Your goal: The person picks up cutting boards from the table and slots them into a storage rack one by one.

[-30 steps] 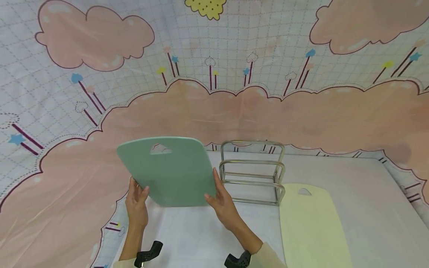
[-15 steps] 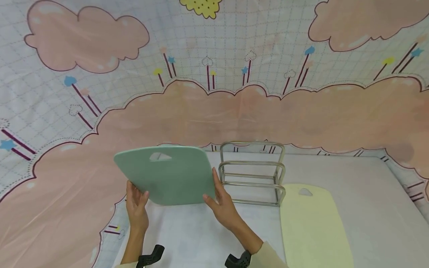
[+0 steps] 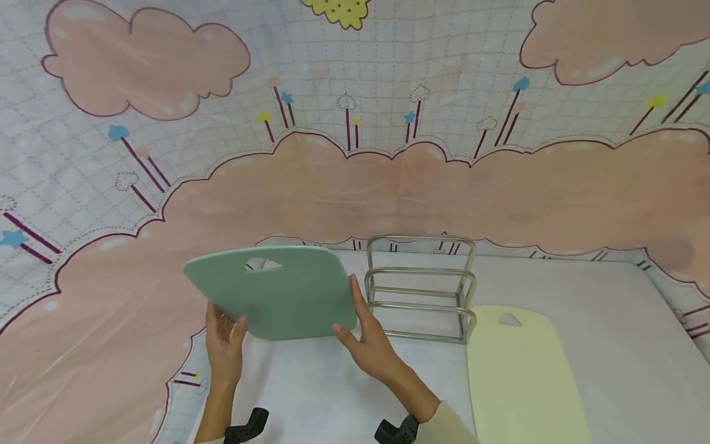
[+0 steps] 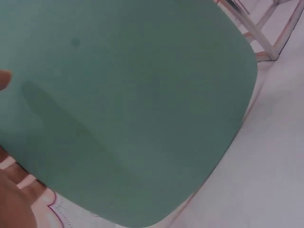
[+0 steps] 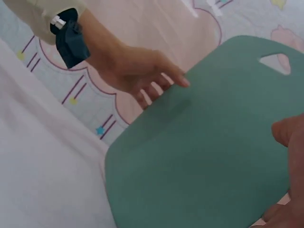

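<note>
A green cutting board (image 3: pixel 277 302) with a handle hole is held tilted above the white table in the head view. My left hand (image 3: pixel 224 345) grips its left edge, thumb on the near face and fingers behind. On the opposite edge my right hand (image 3: pixel 368 342) holds it the same way, with the thumb in front. In the right wrist view the left hand (image 5: pixel 137 71) shows at the board's far edge. A metal rack (image 3: pixel 421 305) with several bars stands just right of the board; no board stands in it.
A pale yellow cutting board (image 3: pixel 524 376) lies flat on the table (image 3: pixel 616 333), right of the rack. A patterned cloth (image 3: pixel 388 191) hangs behind the table and along its left side. Each wrist wears a black camera mount (image 3: pixel 396 430).
The green board's top edge has come down and tilted further back, so its face looks shorter. Both hands keep their hold. The rack and yellow board stay put.
</note>
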A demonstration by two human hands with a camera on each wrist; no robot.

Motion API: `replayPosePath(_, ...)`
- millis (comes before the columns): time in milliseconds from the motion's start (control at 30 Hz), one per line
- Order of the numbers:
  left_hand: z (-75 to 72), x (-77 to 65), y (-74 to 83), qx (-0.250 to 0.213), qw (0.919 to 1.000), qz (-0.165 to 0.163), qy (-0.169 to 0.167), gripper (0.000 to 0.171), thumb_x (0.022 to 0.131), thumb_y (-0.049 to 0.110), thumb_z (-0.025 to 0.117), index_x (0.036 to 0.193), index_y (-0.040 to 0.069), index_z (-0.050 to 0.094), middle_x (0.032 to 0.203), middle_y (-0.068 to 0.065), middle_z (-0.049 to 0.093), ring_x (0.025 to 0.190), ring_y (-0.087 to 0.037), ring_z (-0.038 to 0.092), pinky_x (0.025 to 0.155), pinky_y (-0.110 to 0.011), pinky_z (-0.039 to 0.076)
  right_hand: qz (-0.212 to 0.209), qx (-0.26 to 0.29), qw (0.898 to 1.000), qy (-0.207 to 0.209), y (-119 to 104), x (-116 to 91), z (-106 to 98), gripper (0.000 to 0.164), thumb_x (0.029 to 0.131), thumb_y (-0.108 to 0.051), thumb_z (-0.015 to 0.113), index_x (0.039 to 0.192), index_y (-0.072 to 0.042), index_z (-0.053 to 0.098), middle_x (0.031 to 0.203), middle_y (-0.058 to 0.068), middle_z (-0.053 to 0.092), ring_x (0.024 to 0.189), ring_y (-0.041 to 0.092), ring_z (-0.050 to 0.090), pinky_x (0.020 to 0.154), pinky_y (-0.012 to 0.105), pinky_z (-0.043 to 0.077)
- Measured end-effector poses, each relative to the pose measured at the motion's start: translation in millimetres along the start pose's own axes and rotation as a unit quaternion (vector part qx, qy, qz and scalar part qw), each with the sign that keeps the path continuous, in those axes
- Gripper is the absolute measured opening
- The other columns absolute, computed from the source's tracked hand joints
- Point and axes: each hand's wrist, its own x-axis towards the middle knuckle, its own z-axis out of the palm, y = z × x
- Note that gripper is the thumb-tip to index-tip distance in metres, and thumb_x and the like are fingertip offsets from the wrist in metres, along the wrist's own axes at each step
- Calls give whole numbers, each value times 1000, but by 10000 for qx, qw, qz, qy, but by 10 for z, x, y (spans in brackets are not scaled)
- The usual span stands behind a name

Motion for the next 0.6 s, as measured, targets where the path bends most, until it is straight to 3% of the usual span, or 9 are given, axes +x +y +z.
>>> replayPosePath(100, -34, 22, 91, 761, 9958, -377, -329, 80, 92, -4, 58, 154, 25, 16, 148, -11, 34, 133, -22, 36, 105, -32, 33, -98, -164, 9998, -20, -30, 20, -32, 84, 98, -22, 56, 154, -29, -7, 159, -5, 1, 144, 20, 5, 110, 57, 13)
replayPosePath(167, -50, 41, 155, 918, 9924, -611, -550, 80, 93, 1, 59, 154, 29, 14, 151, -7, 31, 136, -22, 32, 108, -37, 30, -124, -229, 9997, -22, -41, 31, -53, 85, 98, -22, 56, 154, -27, -8, 160, -2, -1, 144, 20, 4, 111, 56, 13)
replayPosePath(233, -64, 62, 195, 708, 9922, -750, -694, 80, 94, 0, 57, 153, 31, 14, 153, -5, 27, 139, -24, 28, 109, -37, 29, -186, -250, 9995, -46, -44, 42, -72, 86, 98, -21, 56, 153, -24, -9, 160, 2, -2, 144, 21, 3, 111, 57, 12)
replayPosePath(400, -93, 68, 233, 191, 9923, -820, -903, 81, 93, -6, 53, 153, 31, 13, 156, -5, 21, 140, -27, 25, 101, -19, 34, -281, -279, 9990, -221, -70, 79, -120, 88, 97, -22, 58, 153, -18, -10, 159, 8, -3, 144, 23, 1, 110, 57, 12)
replayPosePath(600, -120, 63, 271, 336, 9932, -666, -897, 85, 91, -7, 54, 153, 33, 11, 157, -1, 18, 138, -28, 29, 99, -19, 37, -443, -390, 9980, -228, -149, 164, -188, 90, 95, -29, 60, 154, -17, -8, 159, 6, 0, 144, 25, 3, 110, 58, 13)
